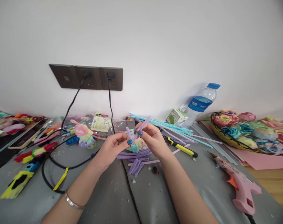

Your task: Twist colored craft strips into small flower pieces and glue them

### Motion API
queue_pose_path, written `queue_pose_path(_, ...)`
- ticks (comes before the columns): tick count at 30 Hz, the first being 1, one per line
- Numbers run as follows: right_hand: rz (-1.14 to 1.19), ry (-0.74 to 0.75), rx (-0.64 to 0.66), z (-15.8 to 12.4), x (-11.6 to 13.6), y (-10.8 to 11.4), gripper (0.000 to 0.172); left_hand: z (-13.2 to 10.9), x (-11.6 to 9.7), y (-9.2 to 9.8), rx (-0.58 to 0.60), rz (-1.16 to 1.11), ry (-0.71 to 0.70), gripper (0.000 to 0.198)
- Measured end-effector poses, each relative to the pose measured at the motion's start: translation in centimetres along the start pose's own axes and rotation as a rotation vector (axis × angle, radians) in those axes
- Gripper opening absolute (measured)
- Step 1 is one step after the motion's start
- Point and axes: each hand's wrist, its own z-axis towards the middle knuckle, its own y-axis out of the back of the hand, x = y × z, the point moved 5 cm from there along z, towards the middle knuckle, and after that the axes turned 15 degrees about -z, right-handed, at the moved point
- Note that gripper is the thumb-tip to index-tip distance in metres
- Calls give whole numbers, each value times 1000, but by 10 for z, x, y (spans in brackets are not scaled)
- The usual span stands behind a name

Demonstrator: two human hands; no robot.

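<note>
A lilac pipe cleaner (144,123) is pinched between both hands above the middle of the table, bent so that two ends point upward. My left hand (116,146) grips its lower left part with thumb and forefinger. Higher up on the same piece, my right hand (150,138) closes thumb and fingertips on it. Just below the hands lie loose purple pipe cleaners (126,155) and a small bundle of folded purple pieces (136,167). Partly hidden behind the fingers is a pale round item with a turquoise bit.
Turquoise pipe cleaners (164,123) lie behind the right hand, with a yellow utility knife (182,147) beside them. A pink glue gun (241,186) rests at right, near a water bottle (198,104) and a basket of paper flowers (246,133). Black cables (44,171) loop at left.
</note>
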Motion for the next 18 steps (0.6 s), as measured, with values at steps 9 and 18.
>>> queue_pose_path(9,8,-29,126,-2,4,-6,7,-3,1,-4,168,148,28,22)
queue_pose_path(18,84,-132,52,2,-8,-3,21,-1,-5,-1,102,265,-14,16)
